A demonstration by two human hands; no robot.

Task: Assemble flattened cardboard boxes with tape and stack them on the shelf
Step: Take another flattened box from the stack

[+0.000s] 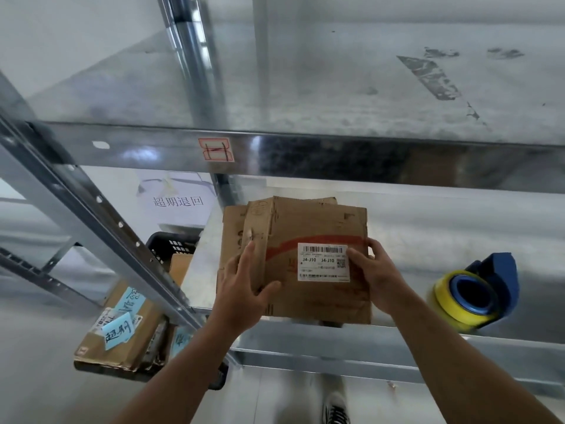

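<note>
The metal shelf [428, 215] runs across the whole view, its near edge under both wrists. On it, between the two hands, lies the flattened cardboard box [308, 228]. It is brown, creased and worn, with a red band across it and a folded flap standing up along the left side. More cardboard layers show beyond the fingertips, but how many is hard to tell.

The left hand [241, 289] rests on the box's left part, fingers straight along the flap and thumb spread. The right hand [377, 275] grips the right edge, thumb on top and fingers curled round it.

Well right of the right-hand fingers sits a blurred blue tape dispenser [480, 293] with yellow tape. A white barcode label [323, 262] touches the right thumb; its small print is unreadable.
</note>
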